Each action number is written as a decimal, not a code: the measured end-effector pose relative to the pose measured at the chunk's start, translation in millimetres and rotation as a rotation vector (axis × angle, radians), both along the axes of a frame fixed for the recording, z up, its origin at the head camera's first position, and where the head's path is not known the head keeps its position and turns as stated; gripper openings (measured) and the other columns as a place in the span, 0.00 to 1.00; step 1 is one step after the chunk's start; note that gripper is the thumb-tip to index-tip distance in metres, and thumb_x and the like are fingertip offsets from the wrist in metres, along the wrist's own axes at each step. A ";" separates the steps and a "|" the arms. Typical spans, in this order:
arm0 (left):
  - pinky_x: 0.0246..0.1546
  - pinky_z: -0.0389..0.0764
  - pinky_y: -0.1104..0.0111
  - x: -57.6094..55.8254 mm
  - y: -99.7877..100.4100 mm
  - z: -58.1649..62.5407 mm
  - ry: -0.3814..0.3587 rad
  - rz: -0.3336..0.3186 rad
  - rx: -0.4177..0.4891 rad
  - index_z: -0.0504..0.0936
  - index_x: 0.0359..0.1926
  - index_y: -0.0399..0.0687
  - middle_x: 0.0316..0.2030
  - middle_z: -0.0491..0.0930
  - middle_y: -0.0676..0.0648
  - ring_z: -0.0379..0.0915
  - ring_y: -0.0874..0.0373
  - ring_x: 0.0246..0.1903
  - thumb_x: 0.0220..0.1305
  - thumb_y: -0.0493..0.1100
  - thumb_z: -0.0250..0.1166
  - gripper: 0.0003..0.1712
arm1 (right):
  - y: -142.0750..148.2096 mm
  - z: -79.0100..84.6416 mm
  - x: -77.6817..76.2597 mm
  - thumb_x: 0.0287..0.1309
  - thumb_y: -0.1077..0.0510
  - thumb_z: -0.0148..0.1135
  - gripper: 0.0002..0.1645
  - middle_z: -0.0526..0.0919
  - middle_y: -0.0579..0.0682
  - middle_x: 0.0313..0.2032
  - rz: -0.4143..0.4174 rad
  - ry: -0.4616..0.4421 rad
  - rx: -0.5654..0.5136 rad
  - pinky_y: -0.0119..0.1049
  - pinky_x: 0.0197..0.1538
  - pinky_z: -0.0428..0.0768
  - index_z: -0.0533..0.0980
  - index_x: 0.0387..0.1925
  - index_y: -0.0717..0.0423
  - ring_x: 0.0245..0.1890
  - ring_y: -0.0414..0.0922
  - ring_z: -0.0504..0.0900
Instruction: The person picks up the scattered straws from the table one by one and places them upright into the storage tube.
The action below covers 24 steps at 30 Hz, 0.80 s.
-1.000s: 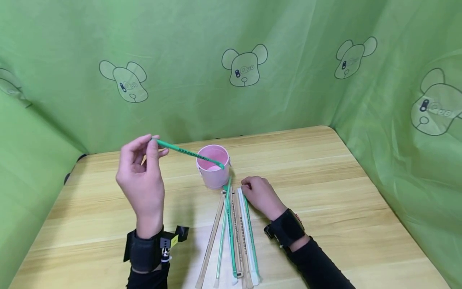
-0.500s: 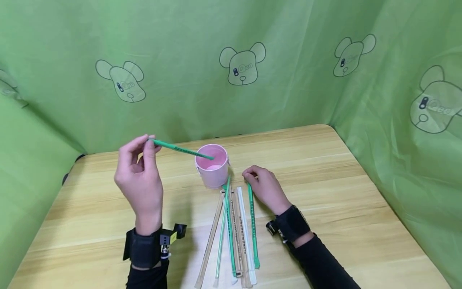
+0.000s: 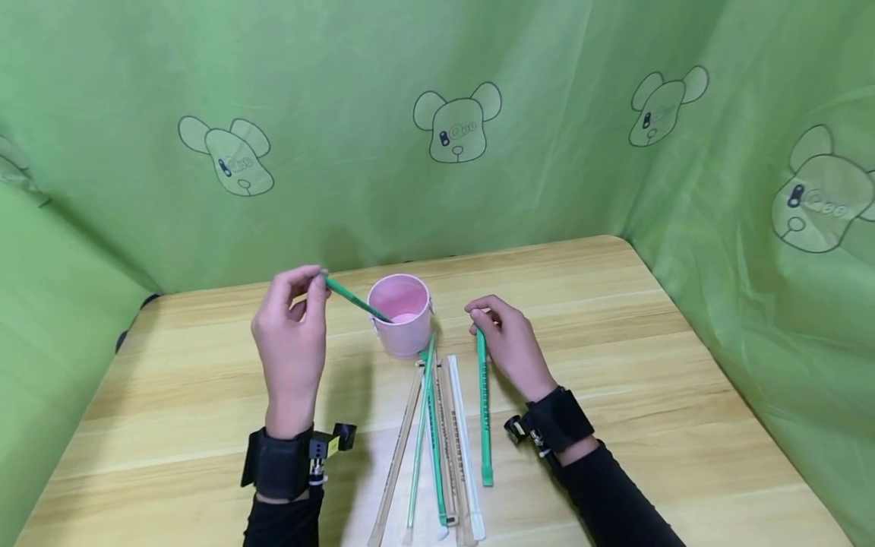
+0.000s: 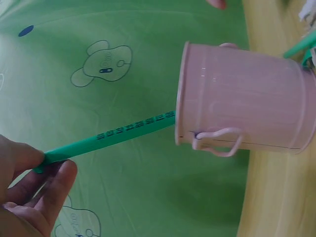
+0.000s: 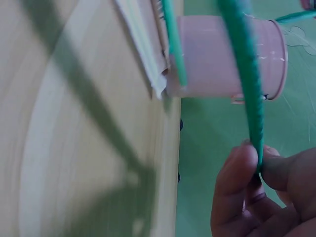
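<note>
My left hand (image 3: 292, 338) pinches one end of a green wrapped straw (image 3: 352, 298). The straw's other end dips inside the rim of a small pink bucket (image 3: 405, 340); in the left wrist view the straw (image 4: 118, 136) slants into the mouth of the bucket (image 4: 237, 94). To the right of the bucket, my right hand (image 3: 509, 346) grips another green wrapped straw (image 3: 485, 425) by its far end, between thumb and fingertips. That straw (image 5: 252, 94) is lifted off the table, its shadow falling on the wood in the right wrist view.
Several wrapped straws, brown, green and white, lie fanned in front of the bucket, a white straw (image 3: 467, 448) at their right edge. Green cloth (image 3: 342, 190) with printed bear heads stands behind and beside the wooden table (image 3: 615, 342).
My right hand has picked the green straw from the pile's right edge and raised it. My left hand has moved right, lowering its straw's end into the bucket.
</note>
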<state>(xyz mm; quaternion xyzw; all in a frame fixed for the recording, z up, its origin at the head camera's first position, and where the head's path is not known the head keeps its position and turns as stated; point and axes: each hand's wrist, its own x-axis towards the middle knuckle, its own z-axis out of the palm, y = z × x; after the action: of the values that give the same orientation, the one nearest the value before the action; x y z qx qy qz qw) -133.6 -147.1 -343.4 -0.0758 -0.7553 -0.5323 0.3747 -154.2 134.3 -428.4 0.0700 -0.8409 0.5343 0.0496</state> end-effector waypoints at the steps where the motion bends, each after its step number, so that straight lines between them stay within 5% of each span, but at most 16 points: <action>1: 0.46 0.85 0.72 -0.4 -0.3 -1.4 -0.014 -0.006 -0.015 0.86 0.53 0.32 0.47 0.88 0.42 0.83 0.57 0.45 0.75 0.33 0.66 0.10 | 0.3 0.2 0.0 0.83 0.55 0.56 0.13 0.86 0.61 0.40 0.009 -0.016 -0.035 0.50 0.27 0.85 0.82 0.58 0.52 0.22 0.60 0.80; 6: 0.46 0.84 0.74 -1.6 -2.9 -6.3 -0.102 -0.035 -0.085 0.85 0.53 0.32 0.46 0.87 0.42 0.84 0.56 0.44 0.76 0.32 0.64 0.10 | 3.1 1.5 -0.8 0.80 0.58 0.59 0.14 0.84 0.65 0.42 0.050 -0.084 -0.108 0.55 0.31 0.88 0.81 0.60 0.54 0.25 0.60 0.83; 15: 0.44 0.82 0.78 -5.1 -6.4 -12.9 -0.277 -0.092 -0.148 0.81 0.61 0.35 0.47 0.87 0.40 0.87 0.48 0.44 0.78 0.35 0.63 0.15 | 12.4 10.1 -4.8 0.73 0.60 0.68 0.22 0.83 0.56 0.41 0.069 -0.149 -0.107 0.53 0.45 0.88 0.78 0.64 0.60 0.36 0.60 0.88; 24: 0.50 0.86 0.60 -3.3 -8.2 -13.9 -0.413 -0.123 -0.169 0.78 0.67 0.40 0.50 0.85 0.40 0.85 0.46 0.47 0.80 0.40 0.62 0.19 | 21.3 25.6 -5.1 0.72 0.64 0.68 0.28 0.84 0.59 0.46 0.046 -0.115 -0.232 0.52 0.52 0.87 0.74 0.69 0.60 0.42 0.53 0.87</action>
<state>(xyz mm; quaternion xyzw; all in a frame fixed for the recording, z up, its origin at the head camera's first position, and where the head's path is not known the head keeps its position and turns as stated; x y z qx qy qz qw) -136.9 -155.2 -357.3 -0.0425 -0.8518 -0.4931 0.1714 -159.3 155.6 -402.8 0.0523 -0.7730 0.6323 -0.0031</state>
